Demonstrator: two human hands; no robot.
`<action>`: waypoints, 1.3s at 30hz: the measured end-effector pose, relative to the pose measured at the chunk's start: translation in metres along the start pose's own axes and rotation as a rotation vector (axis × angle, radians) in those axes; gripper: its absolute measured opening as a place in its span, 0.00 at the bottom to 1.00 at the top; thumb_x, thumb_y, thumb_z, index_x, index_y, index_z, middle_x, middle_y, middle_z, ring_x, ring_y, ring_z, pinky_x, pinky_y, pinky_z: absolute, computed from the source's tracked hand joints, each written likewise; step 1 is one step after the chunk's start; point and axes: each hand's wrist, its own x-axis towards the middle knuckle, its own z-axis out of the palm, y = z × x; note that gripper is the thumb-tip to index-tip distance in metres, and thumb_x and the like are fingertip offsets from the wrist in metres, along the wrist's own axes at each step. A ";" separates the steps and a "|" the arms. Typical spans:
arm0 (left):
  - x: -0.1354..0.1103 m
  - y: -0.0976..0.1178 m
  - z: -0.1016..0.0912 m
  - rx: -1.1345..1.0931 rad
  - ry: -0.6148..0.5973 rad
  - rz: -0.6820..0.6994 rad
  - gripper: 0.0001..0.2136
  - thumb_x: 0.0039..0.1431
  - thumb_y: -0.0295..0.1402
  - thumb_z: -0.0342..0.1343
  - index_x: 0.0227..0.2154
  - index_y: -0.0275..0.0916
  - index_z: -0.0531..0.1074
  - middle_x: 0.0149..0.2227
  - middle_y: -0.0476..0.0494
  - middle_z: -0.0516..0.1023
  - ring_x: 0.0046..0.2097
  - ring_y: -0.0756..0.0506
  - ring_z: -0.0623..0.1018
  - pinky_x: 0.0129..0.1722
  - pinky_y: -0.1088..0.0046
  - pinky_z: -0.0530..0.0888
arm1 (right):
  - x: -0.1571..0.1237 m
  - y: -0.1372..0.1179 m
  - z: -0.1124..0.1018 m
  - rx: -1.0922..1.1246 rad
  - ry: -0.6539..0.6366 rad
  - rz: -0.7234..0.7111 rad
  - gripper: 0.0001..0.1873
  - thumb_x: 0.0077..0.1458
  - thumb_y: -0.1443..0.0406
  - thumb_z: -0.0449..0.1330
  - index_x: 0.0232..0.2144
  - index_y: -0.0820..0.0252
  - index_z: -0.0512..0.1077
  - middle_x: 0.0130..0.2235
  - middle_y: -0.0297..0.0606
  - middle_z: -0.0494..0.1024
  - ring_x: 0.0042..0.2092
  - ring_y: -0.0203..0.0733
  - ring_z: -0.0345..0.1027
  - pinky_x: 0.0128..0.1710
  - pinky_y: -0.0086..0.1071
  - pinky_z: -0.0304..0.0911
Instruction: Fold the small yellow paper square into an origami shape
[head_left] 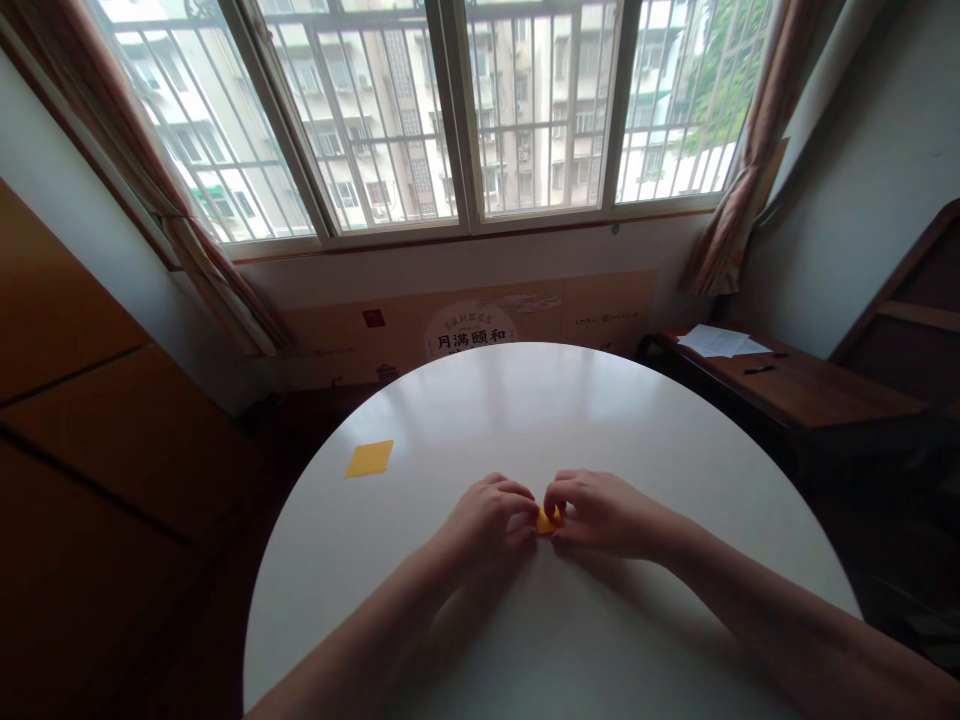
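Note:
A small folded piece of yellow paper [548, 522] lies on the round white table [551, 630], between my two hands. My left hand [495, 515] has its fingers curled at the paper's left side, fingertips pressed on it. From the other side my right hand [596, 510] pinches the paper with bent thumb and index finger. Fingers cover much of the paper, so its exact folds do not show. Farther left on the tabletop is a flat stack or sheet of yellow square paper [369, 459].
Beyond the table's far edge stands a printed cardboard panel [540, 310] under a barred window [536, 110]. On the right, a wooden bench [817, 385] holds white papers [724, 341] and a dark pen [759, 370]. A wooden cabinet [97, 440] rises at the left.

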 end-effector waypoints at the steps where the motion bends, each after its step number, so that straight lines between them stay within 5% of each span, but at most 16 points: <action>1: 0.001 0.001 0.000 -0.001 -0.008 0.014 0.08 0.54 0.29 0.62 0.37 0.46 0.81 0.42 0.51 0.83 0.44 0.44 0.77 0.48 0.69 0.72 | 0.001 0.001 0.001 -0.002 -0.005 0.003 0.08 0.50 0.63 0.66 0.36 0.53 0.79 0.38 0.34 0.80 0.37 0.42 0.72 0.37 0.31 0.59; 19: 0.006 0.011 0.011 0.098 0.020 0.020 0.05 0.57 0.36 0.62 0.35 0.44 0.81 0.38 0.47 0.83 0.41 0.43 0.77 0.45 0.66 0.71 | 0.003 0.009 -0.001 0.062 -0.045 0.009 0.11 0.50 0.67 0.62 0.36 0.54 0.82 0.35 0.36 0.80 0.36 0.42 0.73 0.38 0.30 0.62; 31: 0.008 0.016 0.013 0.140 0.030 0.021 0.08 0.61 0.30 0.55 0.31 0.41 0.80 0.35 0.45 0.83 0.37 0.44 0.77 0.43 0.67 0.72 | 0.003 0.011 -0.002 0.069 -0.032 0.018 0.09 0.50 0.66 0.62 0.34 0.55 0.81 0.33 0.35 0.81 0.35 0.42 0.72 0.35 0.30 0.61; 39: 0.007 0.016 0.011 0.114 0.036 0.016 0.06 0.56 0.32 0.60 0.35 0.42 0.79 0.37 0.46 0.83 0.39 0.43 0.78 0.43 0.68 0.72 | 0.003 0.007 0.001 0.036 -0.005 0.027 0.11 0.52 0.66 0.60 0.35 0.54 0.82 0.34 0.37 0.82 0.36 0.43 0.73 0.36 0.31 0.61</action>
